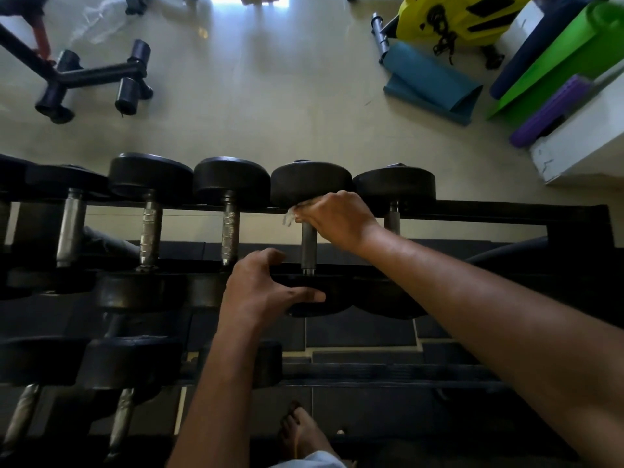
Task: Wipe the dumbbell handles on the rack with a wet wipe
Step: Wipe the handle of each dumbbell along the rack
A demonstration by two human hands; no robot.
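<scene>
The right hand [337, 216] is closed around a white wet wipe [291, 216], pressed on the top end of a gray dumbbell handle [309, 246] in the middle of the frame. The left hand [261, 285] is open, its thumb resting on that dumbbell's near black weight [320, 307]. More dumbbells sit along the black rack [506, 211] to the left.

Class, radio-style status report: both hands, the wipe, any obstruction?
Right hand wrapping wet wipe around handle. Left hand steadying near weight head. Nothing obstructing.
</scene>
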